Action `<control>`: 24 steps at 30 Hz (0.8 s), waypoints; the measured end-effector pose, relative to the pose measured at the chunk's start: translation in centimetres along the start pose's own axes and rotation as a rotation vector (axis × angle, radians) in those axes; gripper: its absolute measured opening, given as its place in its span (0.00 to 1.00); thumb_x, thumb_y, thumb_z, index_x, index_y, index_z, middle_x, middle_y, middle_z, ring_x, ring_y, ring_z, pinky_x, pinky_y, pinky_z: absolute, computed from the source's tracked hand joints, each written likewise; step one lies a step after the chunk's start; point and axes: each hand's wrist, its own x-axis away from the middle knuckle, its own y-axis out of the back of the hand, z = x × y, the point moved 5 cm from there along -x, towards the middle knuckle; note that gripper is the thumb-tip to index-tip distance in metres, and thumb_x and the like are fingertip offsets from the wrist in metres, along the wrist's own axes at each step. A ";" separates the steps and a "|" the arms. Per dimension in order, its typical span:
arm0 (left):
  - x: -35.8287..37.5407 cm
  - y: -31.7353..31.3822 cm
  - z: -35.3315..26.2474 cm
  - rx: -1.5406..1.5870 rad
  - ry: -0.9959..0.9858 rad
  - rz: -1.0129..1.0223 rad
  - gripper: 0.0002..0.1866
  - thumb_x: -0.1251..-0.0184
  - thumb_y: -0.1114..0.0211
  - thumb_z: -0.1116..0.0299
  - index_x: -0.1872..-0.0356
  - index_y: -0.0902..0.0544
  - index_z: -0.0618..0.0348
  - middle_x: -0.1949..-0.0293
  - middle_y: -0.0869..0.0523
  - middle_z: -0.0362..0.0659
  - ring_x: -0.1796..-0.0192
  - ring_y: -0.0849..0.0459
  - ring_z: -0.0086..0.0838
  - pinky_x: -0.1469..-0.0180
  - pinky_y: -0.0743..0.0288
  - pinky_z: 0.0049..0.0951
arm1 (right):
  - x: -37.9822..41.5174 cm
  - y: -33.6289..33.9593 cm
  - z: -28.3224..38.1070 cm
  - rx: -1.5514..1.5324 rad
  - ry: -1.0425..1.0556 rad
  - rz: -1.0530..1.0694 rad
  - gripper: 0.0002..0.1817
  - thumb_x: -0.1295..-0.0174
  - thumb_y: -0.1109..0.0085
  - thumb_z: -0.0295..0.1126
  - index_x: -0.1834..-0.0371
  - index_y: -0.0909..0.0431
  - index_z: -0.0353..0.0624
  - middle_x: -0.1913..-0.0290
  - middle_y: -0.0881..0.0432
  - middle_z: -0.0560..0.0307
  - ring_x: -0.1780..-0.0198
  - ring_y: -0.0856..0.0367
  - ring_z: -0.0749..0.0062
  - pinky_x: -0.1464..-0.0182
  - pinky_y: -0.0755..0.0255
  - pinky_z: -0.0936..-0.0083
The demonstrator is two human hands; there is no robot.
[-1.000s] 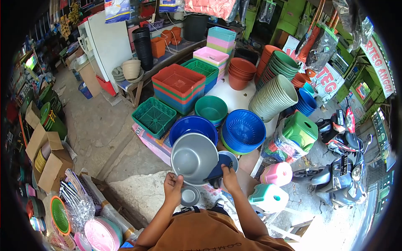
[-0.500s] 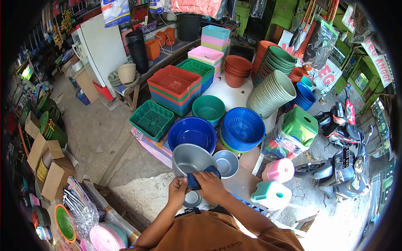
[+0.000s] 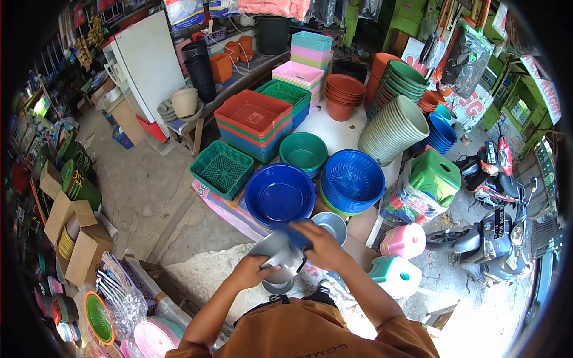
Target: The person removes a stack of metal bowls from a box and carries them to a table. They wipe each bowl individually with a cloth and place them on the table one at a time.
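A grey basin (image 3: 289, 261) is held up in front of my body, tilted, with its shiny surface showing. My left hand (image 3: 248, 272) is closed on its rim at the left. In my right hand (image 3: 325, 246) is a dark blue cloth (image 3: 296, 236), pressed near the basin's upper right side and partly blurred by motion. Just beyond my right hand stands another grey basin (image 3: 330, 227) on the display. Below the held basin, a smaller grey bowl (image 3: 278, 287) is partly hidden.
Ahead are a blue basin (image 3: 279, 194), blue baskets (image 3: 352, 179), a green basket (image 3: 222, 169) and stacked red baskets (image 3: 252, 112). Plastic stools (image 3: 396, 277) and motorcycles (image 3: 495, 238) stand to the right. An open cardboard box (image 3: 86, 256) lies at the left.
The grey basin has been tilted and lowered towards me. My left hand has moved down and left with its rim; my right hand has moved up and right with the cloth.
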 end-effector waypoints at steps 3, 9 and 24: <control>-0.2 0.4 1.1 0.416 0.160 -0.178 0.15 0.36 0.33 0.61 0.57 0.18 0.63 0.70 0.15 0.41 0.68 0.20 0.24 0.63 0.26 0.27 | 0.1 1.0 0.9 0.234 0.075 -0.060 0.46 0.61 0.42 0.28 0.29 0.39 0.48 0.29 0.37 0.53 0.28 0.42 0.56 0.27 0.54 0.54; 0.5 0.1 2.9 1.112 0.112 -0.483 0.26 0.24 0.53 0.48 0.48 0.23 0.65 0.54 0.17 0.43 0.52 0.20 0.22 0.49 0.26 0.24 | 1.8 -4.7 6.0 0.291 0.253 0.103 0.50 0.62 0.41 0.34 0.26 0.44 0.54 0.24 0.45 0.61 0.23 0.51 0.61 0.26 0.61 0.47; 0.9 2.3 1.5 1.495 0.179 -0.605 0.35 0.27 0.57 0.39 0.37 0.32 0.62 0.40 0.24 0.50 0.40 0.23 0.39 0.37 0.30 0.42 | 0.6 -5.6 -7.3 -1.291 -0.661 -0.504 0.35 0.36 0.45 0.53 0.37 0.33 0.32 0.47 0.23 0.52 0.44 0.27 0.71 0.38 0.37 0.74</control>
